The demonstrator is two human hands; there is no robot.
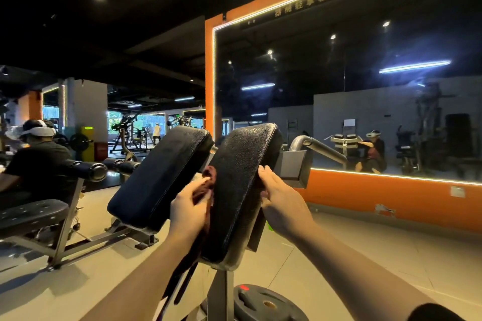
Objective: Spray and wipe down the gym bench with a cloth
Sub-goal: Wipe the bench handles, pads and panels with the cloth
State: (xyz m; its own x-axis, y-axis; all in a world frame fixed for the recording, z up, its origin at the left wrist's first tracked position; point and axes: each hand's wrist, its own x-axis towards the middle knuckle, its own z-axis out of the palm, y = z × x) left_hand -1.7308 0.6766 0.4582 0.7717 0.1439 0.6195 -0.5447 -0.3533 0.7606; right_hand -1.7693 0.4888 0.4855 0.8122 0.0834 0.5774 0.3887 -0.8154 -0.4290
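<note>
A dim gym with a black ceiling and pale floor tiles surrounds a large orange-framed mirror (347, 91) edged with a strip of light. Just in front of the mirror's lower left corner stands the gym bench, with two tilted black pads side by side on a grey metal post (221, 294). The right pad (242, 190) lies nearest the mirror; the left pad (161, 177) is just beside it, farther from the mirror.

The left hand (189, 212) grips a dark red cloth (208, 180), fingers curled round it, and presses it into the gap between the two pads, against the right pad's left edge. The cloth's loose end hangs down below the hand. The right hand (280, 203) clasps the right pad's edge on the mirror side, fingers wrapped behind it.

A black weight plate (263, 305) lies on the floor at the post's foot. Well away from the mirror, a person in a black shirt (39, 164) sits on another machine.
</note>
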